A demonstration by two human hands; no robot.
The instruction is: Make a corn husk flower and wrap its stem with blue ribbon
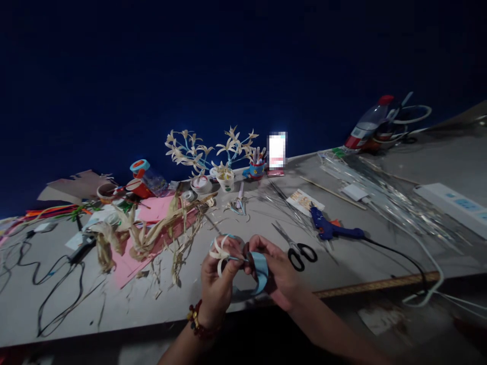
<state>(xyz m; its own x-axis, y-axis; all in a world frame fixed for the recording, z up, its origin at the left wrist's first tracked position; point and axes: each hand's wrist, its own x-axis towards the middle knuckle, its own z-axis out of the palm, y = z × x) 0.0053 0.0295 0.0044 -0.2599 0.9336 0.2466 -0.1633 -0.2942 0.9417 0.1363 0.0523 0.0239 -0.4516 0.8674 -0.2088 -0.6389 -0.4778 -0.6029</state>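
Near the table's front edge, my left hand [217, 276] is closed on the thin blue stem of a pale handmade flower [221, 254]. Its narrow cream petals spread above my fingers. My right hand [277, 271] pinches a light blue strip of tape [260, 274], which curves down in a loop between the hands. The fingertips of both hands almost meet where the strip reaches the stem. Whether the strip touches the stem there is too small to tell. Black-handled scissors [300, 254] lie just beyond my right hand.
A blue glue gun [335, 227] lies right of the scissors, its cord trailing right. Dried corn husks [142, 238] cover pink paper at left. Finished flower branches stand in a small white pot [227, 182] at the back. Clear-wrapped wires [391, 192] and a power strip [456, 205] lie at right.
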